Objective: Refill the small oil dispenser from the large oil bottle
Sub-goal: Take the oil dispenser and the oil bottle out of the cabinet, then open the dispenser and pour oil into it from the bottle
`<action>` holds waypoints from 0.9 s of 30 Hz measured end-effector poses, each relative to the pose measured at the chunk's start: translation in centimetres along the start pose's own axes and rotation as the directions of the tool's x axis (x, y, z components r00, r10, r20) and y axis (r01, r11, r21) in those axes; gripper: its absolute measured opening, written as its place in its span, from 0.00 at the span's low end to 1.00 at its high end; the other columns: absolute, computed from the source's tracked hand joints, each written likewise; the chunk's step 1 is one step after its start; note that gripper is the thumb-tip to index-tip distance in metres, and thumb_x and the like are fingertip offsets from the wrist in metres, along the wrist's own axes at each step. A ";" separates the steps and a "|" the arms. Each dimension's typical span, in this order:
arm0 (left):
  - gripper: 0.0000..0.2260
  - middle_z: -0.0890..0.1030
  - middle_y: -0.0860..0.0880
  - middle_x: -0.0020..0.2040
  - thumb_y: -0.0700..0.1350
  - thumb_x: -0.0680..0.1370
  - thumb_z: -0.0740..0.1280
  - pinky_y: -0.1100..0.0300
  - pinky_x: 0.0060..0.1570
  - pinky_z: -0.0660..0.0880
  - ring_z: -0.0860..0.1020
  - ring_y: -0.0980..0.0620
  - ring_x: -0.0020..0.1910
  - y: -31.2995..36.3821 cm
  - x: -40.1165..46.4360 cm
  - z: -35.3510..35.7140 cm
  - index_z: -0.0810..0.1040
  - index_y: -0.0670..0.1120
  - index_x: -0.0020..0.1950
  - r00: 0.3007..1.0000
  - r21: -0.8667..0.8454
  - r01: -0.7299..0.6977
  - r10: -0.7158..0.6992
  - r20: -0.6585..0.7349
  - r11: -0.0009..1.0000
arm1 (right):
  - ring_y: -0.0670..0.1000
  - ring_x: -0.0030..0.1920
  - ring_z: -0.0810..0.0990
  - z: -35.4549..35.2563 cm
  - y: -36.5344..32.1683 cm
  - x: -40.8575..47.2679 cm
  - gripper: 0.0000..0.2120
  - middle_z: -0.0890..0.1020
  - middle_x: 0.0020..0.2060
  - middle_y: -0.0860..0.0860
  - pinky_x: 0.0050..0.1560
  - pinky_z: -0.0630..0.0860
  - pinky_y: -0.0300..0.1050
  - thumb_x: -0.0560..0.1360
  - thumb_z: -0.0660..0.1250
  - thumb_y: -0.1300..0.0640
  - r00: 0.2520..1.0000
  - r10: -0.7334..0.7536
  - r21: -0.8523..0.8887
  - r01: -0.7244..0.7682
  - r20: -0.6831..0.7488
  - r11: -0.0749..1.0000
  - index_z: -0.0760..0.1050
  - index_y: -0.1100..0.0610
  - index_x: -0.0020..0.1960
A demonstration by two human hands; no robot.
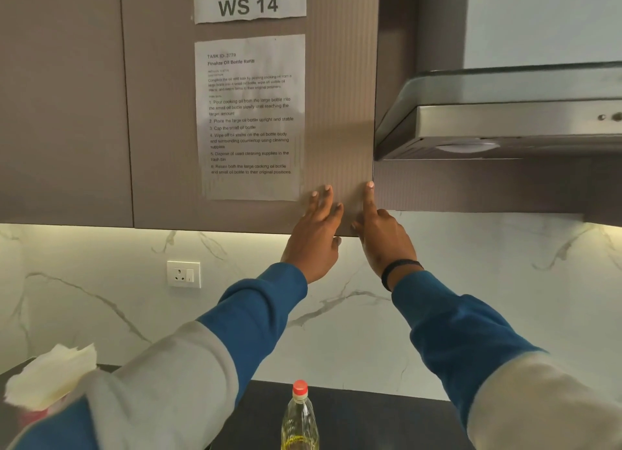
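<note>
Both hands are pressing on the large brown matte wall cabinet door (pixel 340 112) that is filling the far upper left of the scene, beside the steel range hood (pixel 505 126) hanging to the right. The left hand (pixel 316 234) is lying flat against the door's lower right corner with its fingers spread and straight, holding nothing; the right hand (pixel 383 234) is touching the door's right edge with one extended forefinger, its other fingers folded in and gripping nothing. Far smaller, the clear plastic oil bottle with a red screw cap (pixel 299 416) is standing upright on the dark countertop (pixel 370 412), near and low between the two sleeves, well apart from either hand. It is looking nearly empty, so it is probably light, thin-walled and possibly slick; gripping round its body below the shoulder seems safest. Which of the task's two bottles this is cannot be told.
</note>
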State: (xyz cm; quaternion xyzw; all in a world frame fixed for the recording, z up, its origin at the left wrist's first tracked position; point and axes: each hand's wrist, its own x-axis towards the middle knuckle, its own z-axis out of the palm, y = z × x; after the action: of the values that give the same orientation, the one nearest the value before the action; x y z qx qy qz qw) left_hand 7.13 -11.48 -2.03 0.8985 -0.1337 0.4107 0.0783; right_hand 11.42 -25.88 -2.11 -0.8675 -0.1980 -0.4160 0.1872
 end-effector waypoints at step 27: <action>0.31 0.55 0.47 0.82 0.42 0.80 0.67 0.50 0.78 0.58 0.54 0.48 0.81 -4.2 -17.7 7.4 0.58 0.46 0.81 0.913 -0.254 0.397 -0.352 0.204 0.882 | 0.56 0.52 0.82 9.3 -3.7 -15.2 0.29 0.82 0.54 0.54 0.50 0.79 0.51 0.80 0.64 0.44 0.950 0.059 0.220 -0.130 0.306 0.967 0.59 0.50 0.76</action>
State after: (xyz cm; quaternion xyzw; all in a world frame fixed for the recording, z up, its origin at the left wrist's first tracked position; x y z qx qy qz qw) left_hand 2.65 -6.21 -20.45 0.9147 -0.0216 0.2938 0.2766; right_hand 6.89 -21.01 -19.05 -0.9001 -0.2301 -0.2447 0.2774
